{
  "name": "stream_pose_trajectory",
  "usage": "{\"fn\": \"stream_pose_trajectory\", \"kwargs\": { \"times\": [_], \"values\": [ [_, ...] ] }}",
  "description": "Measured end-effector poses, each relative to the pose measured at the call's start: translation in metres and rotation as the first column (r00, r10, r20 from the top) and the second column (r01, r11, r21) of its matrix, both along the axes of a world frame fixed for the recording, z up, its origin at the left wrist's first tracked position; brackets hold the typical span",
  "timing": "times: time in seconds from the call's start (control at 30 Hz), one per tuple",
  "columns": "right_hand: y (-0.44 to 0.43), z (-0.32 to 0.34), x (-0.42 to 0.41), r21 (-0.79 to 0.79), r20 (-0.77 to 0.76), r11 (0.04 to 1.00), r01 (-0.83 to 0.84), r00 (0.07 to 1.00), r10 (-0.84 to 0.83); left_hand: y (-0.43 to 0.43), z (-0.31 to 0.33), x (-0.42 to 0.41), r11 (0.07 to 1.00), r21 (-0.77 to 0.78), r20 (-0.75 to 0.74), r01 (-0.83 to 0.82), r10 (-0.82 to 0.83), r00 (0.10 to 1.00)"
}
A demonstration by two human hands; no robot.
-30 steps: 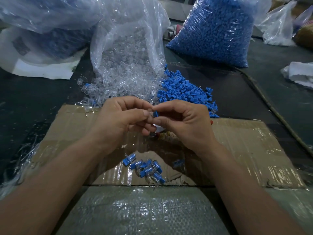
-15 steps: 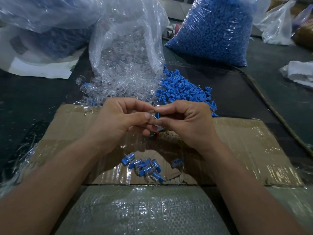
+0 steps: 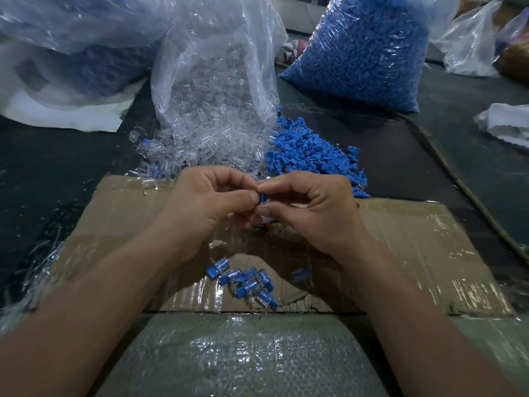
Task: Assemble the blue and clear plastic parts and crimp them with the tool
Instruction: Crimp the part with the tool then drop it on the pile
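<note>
My left hand [image 3: 206,204] and my right hand [image 3: 309,207] meet fingertip to fingertip above the cardboard sheet [image 3: 429,253]. Between their thumbs and forefingers they pinch one small blue part [image 3: 261,196], mostly hidden by the fingers; whether a clear part is with it I cannot tell. A heap of loose blue parts [image 3: 312,156] lies just beyond my right hand. Clear parts [image 3: 200,150] spill from an open plastic bag [image 3: 211,67] beyond my left hand. Several joined blue-and-clear pieces [image 3: 246,282] lie on the cardboard below my hands. No crimping tool shows.
A full bag of blue parts [image 3: 363,50] stands at the back right. More plastic bags [image 3: 71,32] sit at the back left and far right. A cord [image 3: 463,184] runs along the dark table on the right. A woven sack [image 3: 237,356] lies nearest me.
My fingertips have closed tighter together and the blue part shows less between them. My hands have barely shifted otherwise.
</note>
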State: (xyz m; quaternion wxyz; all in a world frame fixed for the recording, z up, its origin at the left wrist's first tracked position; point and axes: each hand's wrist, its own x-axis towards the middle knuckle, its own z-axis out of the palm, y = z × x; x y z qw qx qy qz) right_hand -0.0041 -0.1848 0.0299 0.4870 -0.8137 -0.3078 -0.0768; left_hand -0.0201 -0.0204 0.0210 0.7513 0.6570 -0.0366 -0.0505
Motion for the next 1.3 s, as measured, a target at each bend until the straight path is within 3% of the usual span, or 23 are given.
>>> {"fn": "stream_pose_trajectory", "kwargs": {
  "times": [0.23,0.3,0.4,0.5,0.67,0.87,1.13,1.3],
  "values": [
    [-0.037,0.011,0.017,-0.351,-0.142,0.913,0.206,0.953,-0.269,0.008,-0.005,0.006,0.992,-0.065,-0.008,-0.112,0.111,0.994],
    [-0.046,0.013,0.02,-0.488,-0.206,0.859,0.157,0.935,-0.287,0.008,-0.006,0.007,0.988,-0.081,-0.019,-0.133,0.132,0.991],
    [-0.048,0.013,0.018,-0.653,-0.342,0.756,-0.043,0.908,-0.243,0.007,-0.007,0.007,0.982,-0.104,-0.036,-0.157,0.154,0.987],
    [-0.042,0.008,0.017,-0.769,-0.292,0.63,-0.103,0.934,-0.203,0.006,-0.007,0.007,0.984,-0.084,-0.025,-0.159,0.157,0.987],
    [-0.038,0.012,0.015,-0.784,-0.2,0.62,-0.042,0.962,-0.187,0.006,-0.007,0.008,0.987,-0.07,-0.027,-0.146,0.144,0.989],
    [-0.024,0.008,0.012,-0.834,-0.011,0.539,0.113,0.975,-0.221,0.007,-0.008,0.008,0.983,-0.087,-0.036,-0.165,0.162,0.986],
    [-0.027,0.003,0.016,-0.686,0.112,0.662,0.301,0.943,-0.313,0.007,-0.007,0.009,0.979,-0.096,0.003,-0.181,0.182,0.983],
    [-0.024,0.002,0.013,-0.574,0.055,0.743,0.344,0.922,-0.384,0.003,-0.004,0.005,0.98,-0.086,0.041,-0.177,0.181,0.983]
  ]
}}
